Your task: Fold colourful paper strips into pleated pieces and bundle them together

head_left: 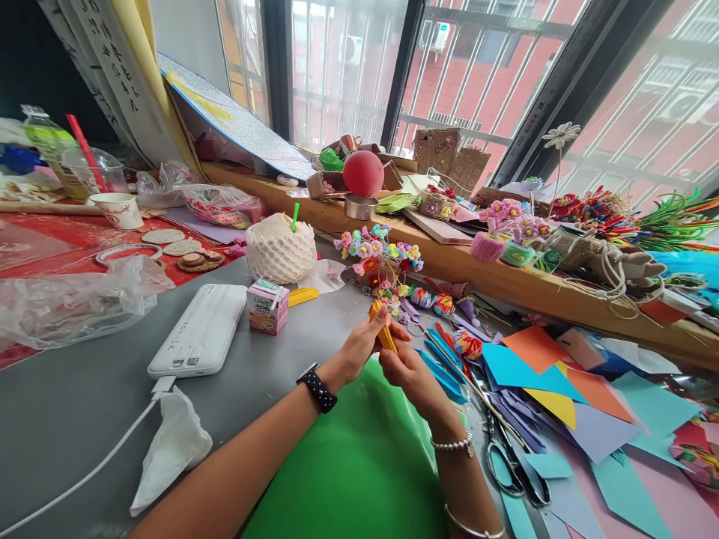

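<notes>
Both of my hands meet in the middle of the view, over a green sheet (359, 457) that looks smooth and shiny. Between them is a piece of folded yellow paper (387, 339), narrow and layered. My left hand (356, 350) has its thumb and fingers closed on the paper's upper part. The lower end is pinched by my right hand (413, 370), partly hidden behind the thumb. Just beyond stands a bunch of small colourful flowers (382, 254). Folded blue paper strips (443, 374) lie beside my right hand, with scissors (508, 464) nearer to me.
Left of my hands are a white power bank (199, 329) with a cable, a pink drink carton (268, 307), another yellow folded piece (303, 296) and a netted coconut (281, 248). Coloured paper sheets (607, 442) cover the right side. A wooden ledge (348, 217) carries crafts and a red ball (363, 174).
</notes>
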A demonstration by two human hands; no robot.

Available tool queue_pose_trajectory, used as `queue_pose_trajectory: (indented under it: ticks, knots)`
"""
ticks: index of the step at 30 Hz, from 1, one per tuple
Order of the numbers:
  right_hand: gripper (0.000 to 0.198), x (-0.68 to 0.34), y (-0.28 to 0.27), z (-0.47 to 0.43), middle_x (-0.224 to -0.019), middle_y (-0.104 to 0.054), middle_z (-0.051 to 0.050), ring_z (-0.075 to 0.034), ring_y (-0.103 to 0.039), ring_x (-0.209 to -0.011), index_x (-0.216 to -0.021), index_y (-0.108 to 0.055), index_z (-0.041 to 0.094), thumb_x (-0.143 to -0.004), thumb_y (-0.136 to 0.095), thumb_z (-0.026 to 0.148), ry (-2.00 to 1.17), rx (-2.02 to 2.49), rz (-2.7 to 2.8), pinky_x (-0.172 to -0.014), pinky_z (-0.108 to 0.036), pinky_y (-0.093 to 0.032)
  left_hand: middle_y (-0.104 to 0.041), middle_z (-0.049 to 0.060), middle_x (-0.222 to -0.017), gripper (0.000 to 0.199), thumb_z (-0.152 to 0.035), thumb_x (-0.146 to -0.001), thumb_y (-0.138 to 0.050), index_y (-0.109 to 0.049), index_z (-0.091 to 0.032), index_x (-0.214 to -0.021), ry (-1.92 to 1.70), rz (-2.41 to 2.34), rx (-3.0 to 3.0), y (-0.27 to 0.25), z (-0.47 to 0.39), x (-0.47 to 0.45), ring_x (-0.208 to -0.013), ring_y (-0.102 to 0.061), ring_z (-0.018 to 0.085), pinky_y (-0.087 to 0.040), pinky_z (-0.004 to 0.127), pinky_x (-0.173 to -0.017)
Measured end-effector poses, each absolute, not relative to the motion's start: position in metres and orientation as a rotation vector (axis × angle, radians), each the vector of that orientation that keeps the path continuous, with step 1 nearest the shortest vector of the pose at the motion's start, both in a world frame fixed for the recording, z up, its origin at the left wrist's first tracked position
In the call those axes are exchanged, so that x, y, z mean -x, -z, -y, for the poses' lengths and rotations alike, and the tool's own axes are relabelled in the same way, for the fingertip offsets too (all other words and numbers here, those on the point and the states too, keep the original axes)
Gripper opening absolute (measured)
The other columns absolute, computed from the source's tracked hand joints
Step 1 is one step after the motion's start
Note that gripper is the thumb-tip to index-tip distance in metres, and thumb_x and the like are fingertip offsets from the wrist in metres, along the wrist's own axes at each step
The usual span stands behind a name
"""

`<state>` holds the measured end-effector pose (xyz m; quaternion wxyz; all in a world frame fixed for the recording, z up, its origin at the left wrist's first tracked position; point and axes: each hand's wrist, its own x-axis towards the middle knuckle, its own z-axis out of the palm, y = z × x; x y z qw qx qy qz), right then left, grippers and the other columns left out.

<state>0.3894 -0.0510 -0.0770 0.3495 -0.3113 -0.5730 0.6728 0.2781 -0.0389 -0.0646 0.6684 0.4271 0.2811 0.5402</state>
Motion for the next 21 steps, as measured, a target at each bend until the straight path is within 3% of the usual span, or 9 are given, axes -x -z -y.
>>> queue_pose_trajectory:
  ticks: [5, 10, 16, 21]
  knots:
    - [0.022, -0.396, 0.069, 0.054, -0.054, -0.018, 0.006, -0.005, -0.014, -0.044, -0.064, -0.038, 0.016, -0.073, -0.050, 0.032, -1.932, 0.592, 1.264, -0.040, -0.020, -0.010, -0.061, 0.008, -0.085, 0.022, -0.031, -0.071, -0.054, -0.056, -0.012, -0.081, -1.013, -0.521, -1.052, 0.054, 0.041, -0.266, -0.082, -0.054, 0.017, -0.038, 0.024, -0.070]
    - [0.020, -0.401, 0.065, 0.056, -0.054, -0.019, 0.006, -0.005, -0.015, -0.044, -0.065, -0.041, 0.015, -0.072, -0.052, 0.030, -2.018, 0.530, 1.225, -0.040, -0.019, -0.011, -0.061, 0.008, -0.090, 0.025, -0.024, -0.069, -0.057, -0.055, -0.015, -0.092, -0.947, -0.444, -1.082, 0.054, 0.039, -0.258, -0.086, -0.053, 0.018, -0.036, 0.027, -0.075]
    - [0.019, -0.401, 0.065, 0.057, -0.055, -0.029, 0.005, -0.004, -0.021, -0.043, -0.079, -0.048, 0.013, -0.074, -0.049, 0.031, -1.984, 0.545, 1.253, -0.040, -0.019, -0.013, -0.064, 0.009, -0.081, 0.020, -0.024, -0.068, -0.058, -0.059, -0.012, -0.084, -0.989, -0.482, -1.054, 0.062, 0.033, -0.260, -0.061, -0.053, 0.010, -0.037, 0.020, -0.058]
    - [0.027, -0.403, 0.066, 0.053, -0.058, -0.044, 0.000, -0.006, -0.035, -0.045, -0.067, -0.050, 0.012, -0.077, -0.045, 0.037, -1.780, 0.718, 1.463, -0.041, -0.020, -0.024, -0.064, 0.009, -0.078, 0.022, -0.025, -0.066, -0.060, -0.060, -0.011, -0.082, -1.070, -0.527, -0.996, 0.063, 0.033, -0.264, -0.058, -0.055, 0.012, -0.039, 0.022, -0.054]
